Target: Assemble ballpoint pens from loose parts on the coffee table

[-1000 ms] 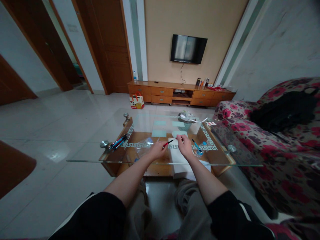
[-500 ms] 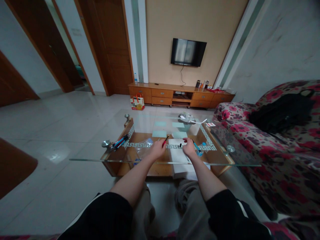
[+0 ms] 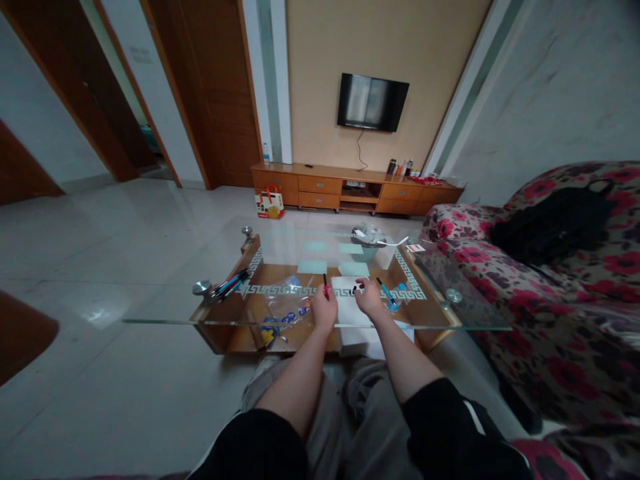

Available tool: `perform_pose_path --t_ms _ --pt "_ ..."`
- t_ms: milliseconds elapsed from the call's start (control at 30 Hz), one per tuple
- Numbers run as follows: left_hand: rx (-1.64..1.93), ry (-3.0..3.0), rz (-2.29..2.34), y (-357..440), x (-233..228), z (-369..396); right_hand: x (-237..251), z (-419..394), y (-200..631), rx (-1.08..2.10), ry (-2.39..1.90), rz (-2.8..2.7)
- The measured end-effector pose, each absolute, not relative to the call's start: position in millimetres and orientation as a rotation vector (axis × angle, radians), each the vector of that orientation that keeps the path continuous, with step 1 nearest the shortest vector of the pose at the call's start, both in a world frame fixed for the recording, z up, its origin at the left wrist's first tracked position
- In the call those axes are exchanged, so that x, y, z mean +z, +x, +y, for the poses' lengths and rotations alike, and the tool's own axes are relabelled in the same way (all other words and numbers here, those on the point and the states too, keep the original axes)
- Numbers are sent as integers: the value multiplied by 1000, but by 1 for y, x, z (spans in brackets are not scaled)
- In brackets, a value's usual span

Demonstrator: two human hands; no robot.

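Note:
Over the glass tabletop, my left hand is closed round a red and black pen, its dark tip pointing away from me. My right hand is a short way to the right, thumb and forefinger apart close to a small black piece like a pen cap. Whether the fingertips touch this piece is too small to make out. A blue and black pen lies just beyond the right hand. At the table's left side is a bunch of several pens.
The glass table's front edge runs beneath my forearms. Under the glass show a white box, clear plastic packaging and a blue round item. A basket stands at the far right. A floral sofa borders the right.
My left hand has turned more upright, so the pen now points straight away from me. My right hand has come slightly left, closer to the black piece. The view has shifted a little.

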State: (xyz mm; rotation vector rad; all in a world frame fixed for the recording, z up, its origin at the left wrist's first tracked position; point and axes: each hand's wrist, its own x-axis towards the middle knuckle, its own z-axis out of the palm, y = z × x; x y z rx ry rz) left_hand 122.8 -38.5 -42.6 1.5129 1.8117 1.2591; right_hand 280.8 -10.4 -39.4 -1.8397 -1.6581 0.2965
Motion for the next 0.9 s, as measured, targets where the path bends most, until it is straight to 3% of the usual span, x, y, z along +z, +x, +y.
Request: perform_pose_path --t_ms 467,900 --pt "1174 1736 1657 111 -45 -39 -33 -2 270 223 -1666 -1448" --pt "1157 1910 1715 102 -39 -27 -30 0 266 592 -1370 -1275"
